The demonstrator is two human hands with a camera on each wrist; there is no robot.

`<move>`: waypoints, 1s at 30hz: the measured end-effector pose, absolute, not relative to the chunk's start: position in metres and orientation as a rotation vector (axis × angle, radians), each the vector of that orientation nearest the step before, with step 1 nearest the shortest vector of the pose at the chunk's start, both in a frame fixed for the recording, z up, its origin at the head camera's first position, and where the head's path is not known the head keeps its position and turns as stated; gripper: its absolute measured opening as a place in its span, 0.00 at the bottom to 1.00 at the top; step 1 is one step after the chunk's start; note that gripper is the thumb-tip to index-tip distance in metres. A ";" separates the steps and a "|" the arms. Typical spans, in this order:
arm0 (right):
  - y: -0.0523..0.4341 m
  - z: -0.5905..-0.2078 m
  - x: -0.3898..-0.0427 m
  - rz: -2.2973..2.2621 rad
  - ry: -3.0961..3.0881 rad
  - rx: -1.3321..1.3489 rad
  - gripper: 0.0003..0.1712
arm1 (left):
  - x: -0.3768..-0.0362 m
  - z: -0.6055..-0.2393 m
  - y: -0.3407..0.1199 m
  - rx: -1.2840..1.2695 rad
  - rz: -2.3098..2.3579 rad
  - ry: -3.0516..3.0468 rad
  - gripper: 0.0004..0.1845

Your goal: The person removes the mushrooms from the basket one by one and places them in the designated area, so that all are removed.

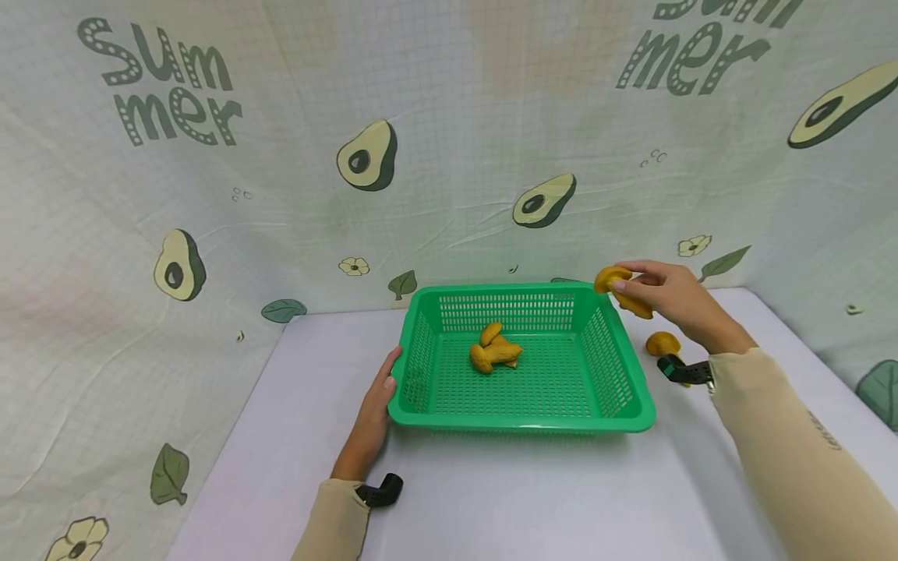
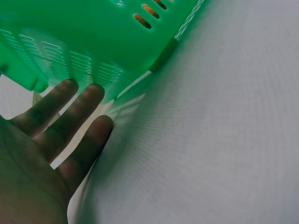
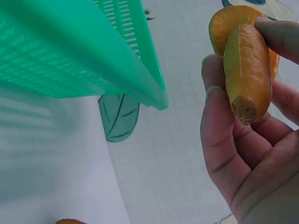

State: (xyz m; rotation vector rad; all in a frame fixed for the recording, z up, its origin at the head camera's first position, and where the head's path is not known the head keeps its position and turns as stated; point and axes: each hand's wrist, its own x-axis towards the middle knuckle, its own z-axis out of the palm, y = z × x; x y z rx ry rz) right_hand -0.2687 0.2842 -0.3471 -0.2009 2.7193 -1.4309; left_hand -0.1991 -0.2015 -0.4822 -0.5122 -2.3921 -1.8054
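Head view shows a green basket (image 1: 521, 366) standing on a white table (image 1: 491, 483), and everything else sits around that basket. The left hand (image 1: 373, 417) lies flat on the table against the basket's left wall, near its front corner; the fingers are straight and together, and they hold nothing. In the left wrist view those fingers (image 2: 70, 121) touch the slotted green wall (image 2: 93, 42) from outside.

The right hand (image 1: 666, 300) is raised just past the basket's far right corner, above the table. It pinches an orange mushroom (image 1: 617, 287) between thumb and fingertips. The right wrist view shows the grip plainly: the fingers curl around the mushroom's stem (image 3: 247, 70), the cut end of the stem faces the camera, and the cap (image 3: 229, 23) sits behind it. The basket rim (image 3: 140, 60) is to the left of the hand there, apart from it.

Inside the basket, near the middle of its floor, lies a small pile of mushrooms (image 1: 494, 348) touching each other. One more mushroom (image 1: 662, 343) lies on the table just right of the basket, below the raised hand. A cloth printed with avocados (image 1: 449, 156) hangs behind the basket.
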 end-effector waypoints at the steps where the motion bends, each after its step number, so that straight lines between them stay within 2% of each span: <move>1: 0.286 -0.348 -0.268 -1.432 2.721 -0.196 0.43 | -0.199 -0.482 -0.201 -0.511 -1.803 -2.396 0.28; 9: 0.297 -0.351 -0.262 -1.551 2.708 -0.165 0.38 | -0.199 -0.481 -0.201 -0.506 -1.804 -2.382 0.27; 17: 0.312 -0.357 -0.259 -1.564 2.709 -0.118 0.40 | -0.196 -0.476 -0.197 -0.462 -1.796 -2.406 0.27; 24: 0.320 -0.360 -0.252 -1.537 2.728 -0.080 0.41 | -0.184 -0.454 -0.191 -0.490 -1.788 -2.419 0.27; 30: 0.325 -0.359 -0.248 -1.551 2.730 -0.050 0.42 | -0.196 -0.476 -0.197 -0.468 -1.798 -2.408 0.27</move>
